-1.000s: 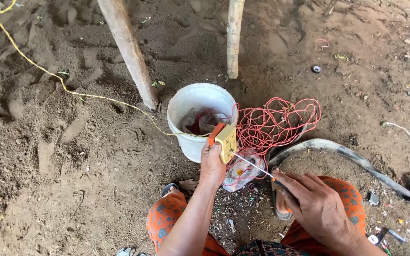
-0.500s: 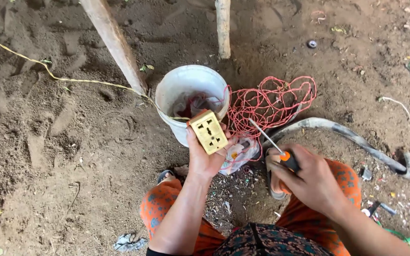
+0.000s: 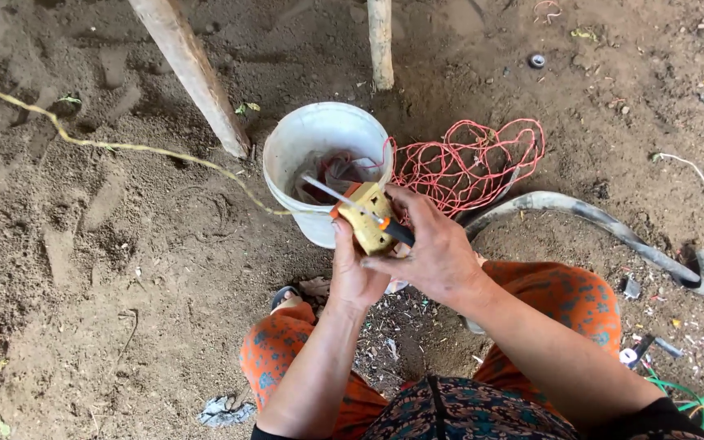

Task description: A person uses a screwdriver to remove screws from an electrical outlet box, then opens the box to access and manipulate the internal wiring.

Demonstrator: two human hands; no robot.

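Hands [image 3: 429,253] grasp socket [image 3: 368,218] and screwdriver [image 3: 344,198] over rag-filled white bucket [image 3: 303,138].

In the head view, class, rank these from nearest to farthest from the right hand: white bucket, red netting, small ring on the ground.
1. White bucket, just up-left of the right hand.
2. Red netting, up-right.
3. Small ring, far top right.

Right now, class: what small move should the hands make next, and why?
Probably swing the screwdriver tip back down onto the yellow socket block: the right hand lays the shaft across the block, tip out over the white bucket, while the left hand grips the block from below.
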